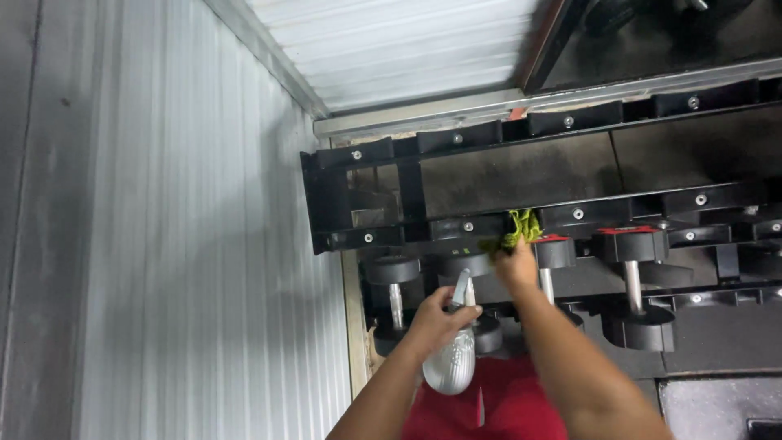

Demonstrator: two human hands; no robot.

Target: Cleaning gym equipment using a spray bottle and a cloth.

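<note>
My left hand [436,316] grips the neck and trigger of a silver-grey spray bottle [450,358], which hangs down below the hand. My right hand [516,262] presses a yellow-green cloth [521,226] against the front rail of a black dumbbell rack [489,134], near the rack's left end. Just under both hands several black dumbbells rest on the lower tier: one [393,287] to the left of my left hand, and one with a red end cap [554,254] right beside my right hand.
A white corrugated metal wall [163,244] runs along the left, close to the rack's end. Another red-capped dumbbell [634,277] lies further right. The rack's top tier holds no weights. Red clothing [505,407] shows below my arms.
</note>
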